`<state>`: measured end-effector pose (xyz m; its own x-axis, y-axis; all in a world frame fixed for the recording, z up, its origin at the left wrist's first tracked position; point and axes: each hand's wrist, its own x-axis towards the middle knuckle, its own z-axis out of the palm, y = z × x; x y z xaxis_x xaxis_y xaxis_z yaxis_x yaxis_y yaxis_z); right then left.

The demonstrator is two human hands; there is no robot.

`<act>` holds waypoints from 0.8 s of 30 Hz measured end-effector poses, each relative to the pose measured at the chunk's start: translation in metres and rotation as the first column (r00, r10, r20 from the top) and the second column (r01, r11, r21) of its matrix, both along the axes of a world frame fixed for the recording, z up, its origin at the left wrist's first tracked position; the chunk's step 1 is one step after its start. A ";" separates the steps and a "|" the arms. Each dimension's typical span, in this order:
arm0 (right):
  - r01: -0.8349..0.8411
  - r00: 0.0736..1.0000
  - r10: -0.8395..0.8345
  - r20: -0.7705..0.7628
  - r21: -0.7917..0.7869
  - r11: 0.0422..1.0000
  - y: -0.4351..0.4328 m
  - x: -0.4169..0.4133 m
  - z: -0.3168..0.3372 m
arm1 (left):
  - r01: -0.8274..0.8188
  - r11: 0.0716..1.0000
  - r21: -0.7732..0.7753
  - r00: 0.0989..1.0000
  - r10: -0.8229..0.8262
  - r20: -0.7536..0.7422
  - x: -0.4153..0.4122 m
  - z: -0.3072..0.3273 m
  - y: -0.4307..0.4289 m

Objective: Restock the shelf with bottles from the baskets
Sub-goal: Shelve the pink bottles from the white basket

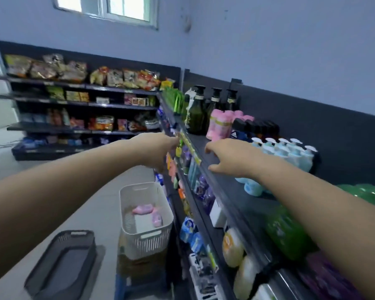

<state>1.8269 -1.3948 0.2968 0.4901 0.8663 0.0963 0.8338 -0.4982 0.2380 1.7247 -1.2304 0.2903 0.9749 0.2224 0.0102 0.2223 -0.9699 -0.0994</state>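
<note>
Head view: right hand (227,156) spread, empty over shelf (232,198), left hand (158,148) grip unclear; pink bottles (143,210) in white basket (147,237) look light, rigid, slippery, so grasp mid-body.

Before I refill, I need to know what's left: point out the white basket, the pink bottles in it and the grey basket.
white basket (148,243): head view, front wall.
pink bottles (142,209): head view, the upper bottle's body.
grey basket (81,233): head view, far rim.
</note>
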 end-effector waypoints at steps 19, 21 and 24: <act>-0.163 0.944 0.145 -0.295 -0.036 0.986 0.219 0.087 -0.141 | -0.167 0.977 -0.135 0.976 0.144 -0.163 0.077 -0.126 0.163; -0.160 0.939 0.131 -0.318 -0.068 0.985 0.238 0.109 -0.161 | -0.194 0.967 -0.167 0.968 0.161 -0.193 0.100 -0.144 0.179; -0.169 0.922 0.111 -0.370 -0.128 0.977 0.270 0.144 -0.190 | -0.212 0.954 -0.210 0.959 0.162 -0.232 0.134 -0.169 0.206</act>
